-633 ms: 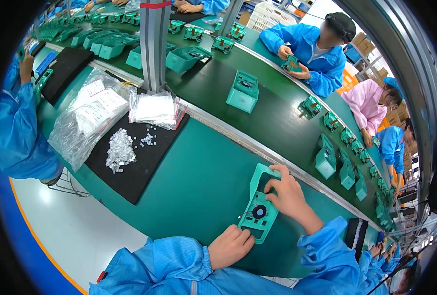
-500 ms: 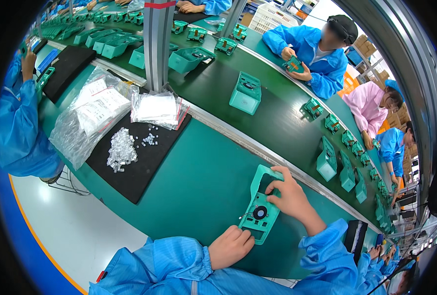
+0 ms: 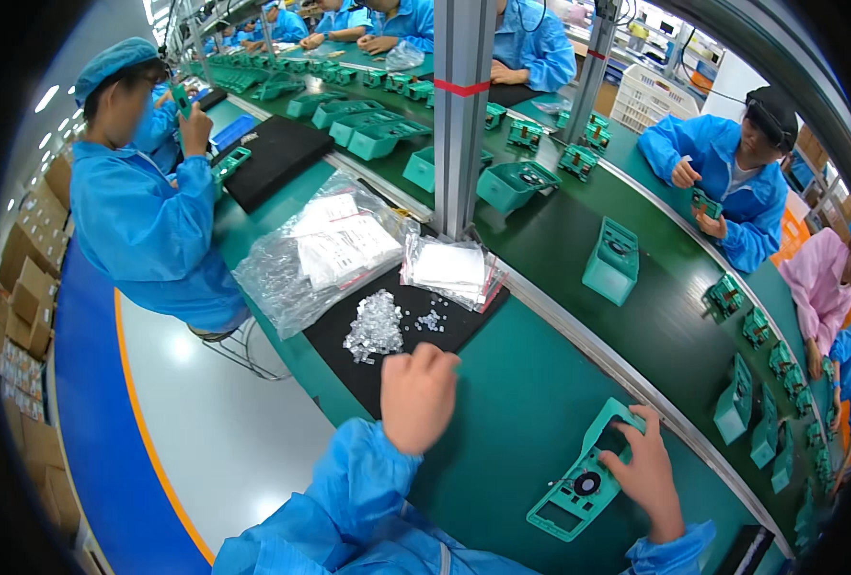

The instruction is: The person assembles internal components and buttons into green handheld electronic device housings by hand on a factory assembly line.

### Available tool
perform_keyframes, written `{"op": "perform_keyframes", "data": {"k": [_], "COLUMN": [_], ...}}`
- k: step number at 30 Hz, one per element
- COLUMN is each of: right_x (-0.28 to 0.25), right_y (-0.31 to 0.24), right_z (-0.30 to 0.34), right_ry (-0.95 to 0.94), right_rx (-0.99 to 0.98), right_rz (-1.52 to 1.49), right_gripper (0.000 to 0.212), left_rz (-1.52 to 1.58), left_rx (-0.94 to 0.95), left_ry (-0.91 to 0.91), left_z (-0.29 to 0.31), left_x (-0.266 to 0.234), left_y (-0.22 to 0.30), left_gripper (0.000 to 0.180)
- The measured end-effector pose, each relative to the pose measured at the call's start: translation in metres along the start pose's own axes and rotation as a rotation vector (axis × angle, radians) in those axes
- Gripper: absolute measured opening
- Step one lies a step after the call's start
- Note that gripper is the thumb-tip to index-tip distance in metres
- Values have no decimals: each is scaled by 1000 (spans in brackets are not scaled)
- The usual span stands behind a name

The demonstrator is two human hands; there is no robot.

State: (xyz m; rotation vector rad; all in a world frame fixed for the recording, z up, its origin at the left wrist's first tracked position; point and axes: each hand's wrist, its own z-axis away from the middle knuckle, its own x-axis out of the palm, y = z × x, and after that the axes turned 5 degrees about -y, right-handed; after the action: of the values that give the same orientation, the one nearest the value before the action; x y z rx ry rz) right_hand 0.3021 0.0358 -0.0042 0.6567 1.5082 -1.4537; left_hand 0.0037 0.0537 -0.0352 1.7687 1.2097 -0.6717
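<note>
My right hand [image 3: 644,471] grips the far end of a green plastic housing [image 3: 562,498], its thumb and fingers at the large opening. The housing lies tilted on the green table, with a round black speaker [image 3: 586,483] and thin wires fitted inside it. My left hand [image 3: 419,398] is raised at the near edge of a black mat [image 3: 349,369], apart from the housing. Its fingers are bent and blurred, with their tips hidden. Just beyond it on the mat are a heap of small clear pieces [image 3: 376,326] and a few scattered ones [image 3: 432,320].
Clear plastic bags with white packets [image 3: 344,244] lie past the heap, beside a metal post [image 3: 462,125]. Beyond a metal rail, a dark green conveyor [image 3: 579,335] carries green housings [image 3: 612,261] and small assemblies. A co-worker in blue [image 3: 148,211] stands at the left; others sit across the conveyor.
My left hand has let go of the housing's near end and moved left and away to the mat. My right hand keeps its grip. The whole view has swung to the left.
</note>
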Motion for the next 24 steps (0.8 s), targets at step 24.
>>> {"op": "perform_keyframes", "data": {"k": [24], "right_x": [1], "right_y": [-6], "right_z": [7], "right_ry": [101], "right_rx": [-103], "right_rz": [-68], "right_gripper": [35], "left_rz": [-339], "left_rx": [94], "left_ry": [126], "left_z": [-39], "left_x": [34], "left_y": [-43], "left_gripper": [9]}}
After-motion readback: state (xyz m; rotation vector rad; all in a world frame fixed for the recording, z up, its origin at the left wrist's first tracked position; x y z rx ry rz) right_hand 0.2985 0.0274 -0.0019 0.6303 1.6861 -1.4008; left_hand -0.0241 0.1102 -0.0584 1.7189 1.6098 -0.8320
